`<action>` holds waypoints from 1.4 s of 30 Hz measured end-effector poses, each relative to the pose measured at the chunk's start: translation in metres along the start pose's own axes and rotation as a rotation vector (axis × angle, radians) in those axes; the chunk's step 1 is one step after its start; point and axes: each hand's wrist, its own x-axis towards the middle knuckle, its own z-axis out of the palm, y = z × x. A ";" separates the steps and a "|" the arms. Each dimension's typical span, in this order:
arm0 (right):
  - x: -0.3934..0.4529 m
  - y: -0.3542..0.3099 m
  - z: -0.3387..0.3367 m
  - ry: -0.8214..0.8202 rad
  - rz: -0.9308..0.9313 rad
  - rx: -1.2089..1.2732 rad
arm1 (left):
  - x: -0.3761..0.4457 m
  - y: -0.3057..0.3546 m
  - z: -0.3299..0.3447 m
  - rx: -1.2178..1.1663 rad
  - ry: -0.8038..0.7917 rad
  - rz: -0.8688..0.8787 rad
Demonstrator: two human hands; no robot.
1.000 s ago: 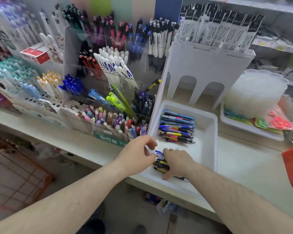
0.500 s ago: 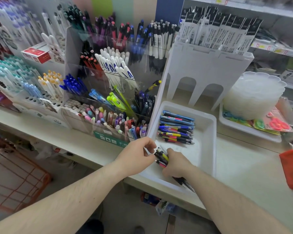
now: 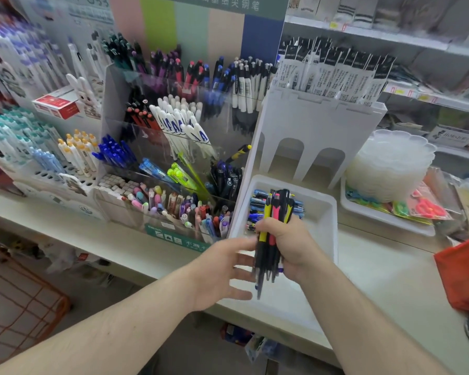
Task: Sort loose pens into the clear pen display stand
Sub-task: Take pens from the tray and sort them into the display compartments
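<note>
- Now the right hand (image 3: 287,244) is fisted round a bundle of pens (image 3: 272,234), held upright over the near half of the white tray (image 3: 328,212), probably so the bundle can be steadied and picked from.
- Its fingers wrap the barrels at mid-length, so the colored tops fan out above the fist and the tips hang below.
- Beside it, the left hand (image 3: 222,269) has its fingers spread and straight, just beside the lower ends of the bundle; whether they touch is blurred. It holds nothing, and looks ready to square the tips or draw one pen out.
- More loose pens (image 3: 257,212) lie at the tray's far end, partly hidden behind the bundle.
- To the tray's left, the clear stand (image 3: 173,147) rises in tiers on the counter (image 3: 119,239), its compartments already holding grouped pens, so each type has a likely slot.
</note>
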 end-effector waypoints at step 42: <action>0.067 -0.051 0.338 0.321 -0.361 -0.133 | -0.049 0.157 -0.288 0.325 -0.375 0.296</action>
